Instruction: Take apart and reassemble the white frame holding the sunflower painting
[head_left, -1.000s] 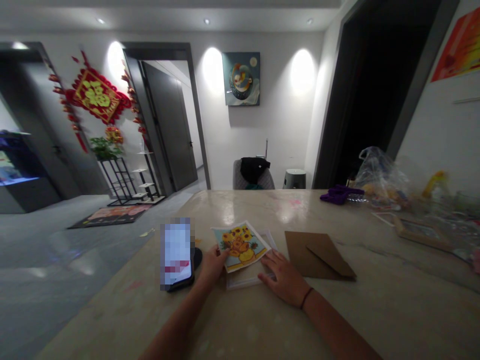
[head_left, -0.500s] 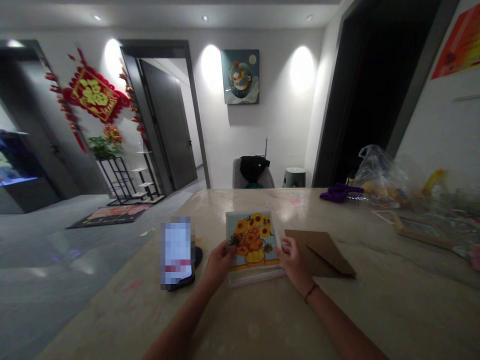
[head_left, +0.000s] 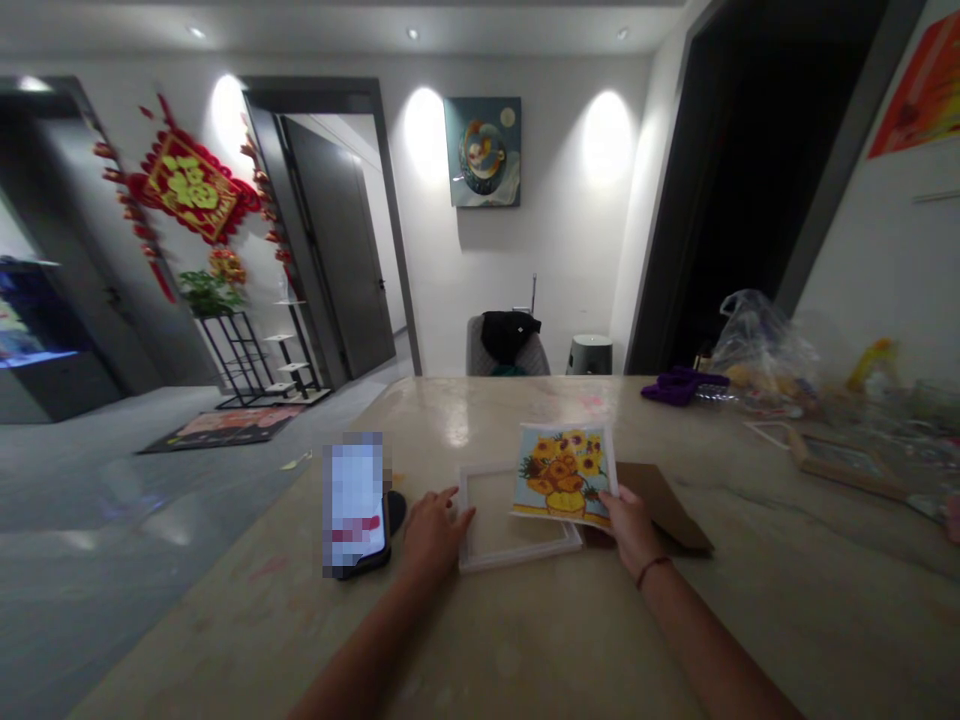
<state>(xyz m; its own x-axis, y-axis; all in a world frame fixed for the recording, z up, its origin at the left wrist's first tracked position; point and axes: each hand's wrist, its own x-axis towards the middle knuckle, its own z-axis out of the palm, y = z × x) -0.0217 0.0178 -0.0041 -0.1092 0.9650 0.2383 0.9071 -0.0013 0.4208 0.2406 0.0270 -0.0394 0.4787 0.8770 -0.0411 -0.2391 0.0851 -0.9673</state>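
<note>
A sunflower picture [head_left: 562,470], orange and yellow blooms in a yellow vase on pale blue with a white border, is raised over the right part of a whitish frame [head_left: 517,556] and the near part of a brown envelope [head_left: 675,520]. The right hand [head_left: 628,525] grips its lower right corner between the fingers. The left hand [head_left: 433,530] has its fingers parted and empty at the frame's left side; whether they touch it, I cannot tell. Left of that stands a smartphone [head_left: 358,500], its screen pixelated past reading. The beige marbled surface [head_left: 495,640] also carries a purple cloth [head_left: 679,387] and a clear plastic bag [head_left: 765,350]. Beyond, a red wall hanging [head_left: 187,185] bears the gold character 福, and a square painting [head_left: 484,150] hangs under spotlights.
</note>
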